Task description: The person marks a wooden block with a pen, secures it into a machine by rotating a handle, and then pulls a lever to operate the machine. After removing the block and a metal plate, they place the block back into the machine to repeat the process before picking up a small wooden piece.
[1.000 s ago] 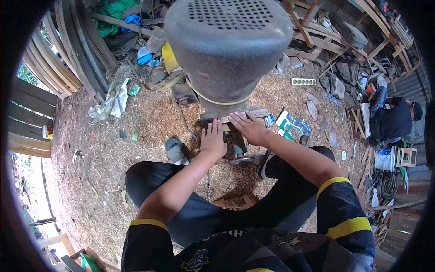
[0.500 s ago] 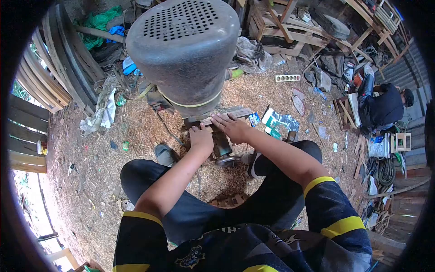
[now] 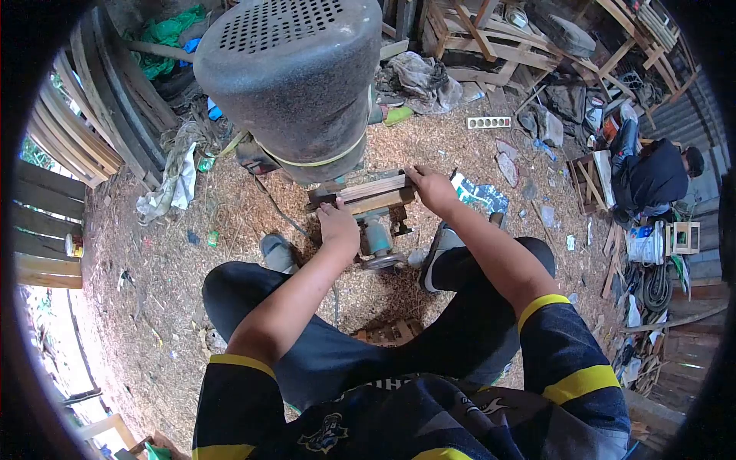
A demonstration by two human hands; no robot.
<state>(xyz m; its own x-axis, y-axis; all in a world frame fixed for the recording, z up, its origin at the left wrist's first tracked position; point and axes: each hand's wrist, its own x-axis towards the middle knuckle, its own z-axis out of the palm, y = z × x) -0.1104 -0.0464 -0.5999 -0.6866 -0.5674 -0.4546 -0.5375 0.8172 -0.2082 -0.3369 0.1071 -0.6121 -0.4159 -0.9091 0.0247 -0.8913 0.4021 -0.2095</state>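
Note:
A short wooden piece [image 3: 374, 188] lies across a small machine with a green-grey body [image 3: 376, 236] and a round handwheel [image 3: 382, 261] in front of my knees. My left hand [image 3: 337, 222] is at the left end of the wood, its fingers bent against the edge. At the right end, my right hand [image 3: 434, 190] holds the wood with its fingers closed round the tip. A lighter wooden strip [image 3: 379, 202] runs along the near side of the piece. What lies under the wood is hidden.
A big dark drum-like object [image 3: 295, 92] with a perforated top stands just beyond the machine. Wood shavings cover the floor [image 3: 192, 291]. A power strip [image 3: 488, 122] lies at the upper right. Another person [image 3: 652, 180] sits at the right beside a wooden crate [image 3: 589, 182].
My right hand has moved right, from flat on top of the wood to its right end. My left hand has shifted slightly down. The view has shifted a little, and the drum now appears further left.

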